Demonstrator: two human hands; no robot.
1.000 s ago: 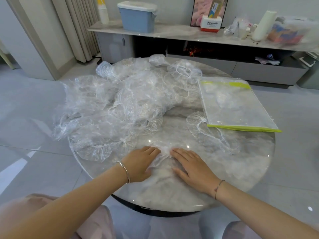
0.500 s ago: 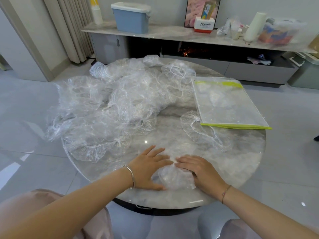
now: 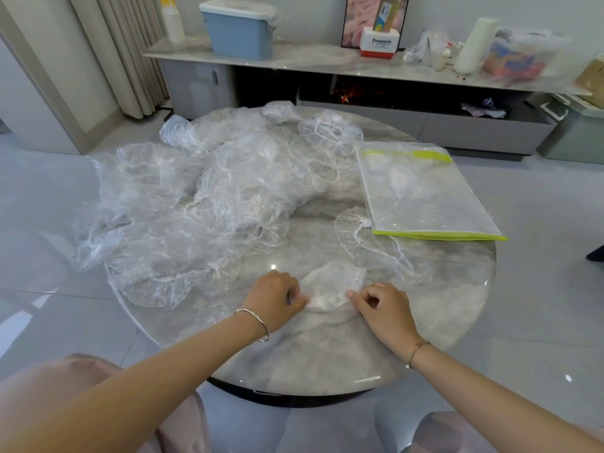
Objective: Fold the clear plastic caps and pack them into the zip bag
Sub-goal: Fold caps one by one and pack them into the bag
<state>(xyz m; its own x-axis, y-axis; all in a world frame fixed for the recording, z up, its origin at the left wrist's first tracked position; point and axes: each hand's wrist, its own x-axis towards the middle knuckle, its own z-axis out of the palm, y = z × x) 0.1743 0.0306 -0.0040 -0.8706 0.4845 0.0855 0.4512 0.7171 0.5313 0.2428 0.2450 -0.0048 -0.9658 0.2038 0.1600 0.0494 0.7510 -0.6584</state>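
A folded clear plastic cap (image 3: pixel 330 287) lies on the round marble table (image 3: pixel 327 354) near its front. My left hand (image 3: pixel 274 299) pinches the cap's left edge and my right hand (image 3: pixel 380 305) pinches its right edge, fingers curled. A big heap of loose clear caps (image 3: pixel 202 204) covers the table's left and back. One more cap (image 3: pixel 366 237) lies spread out beside the zip bag (image 3: pixel 421 191), a clear flat bag with green edges at the right, with some folded plastic inside.
Behind the table runs a low cabinet (image 3: pixel 359 63) with a blue bin (image 3: pixel 240 29), a white and red box (image 3: pixel 380 44), a white roll (image 3: pixel 475 44) and bags. Grey tiled floor surrounds the table. My knees are below the near rim.
Both hands were flat, pressing the cap down. Now their fingers have curled and pinch the cap at its two sides, and the hands have spread apart.
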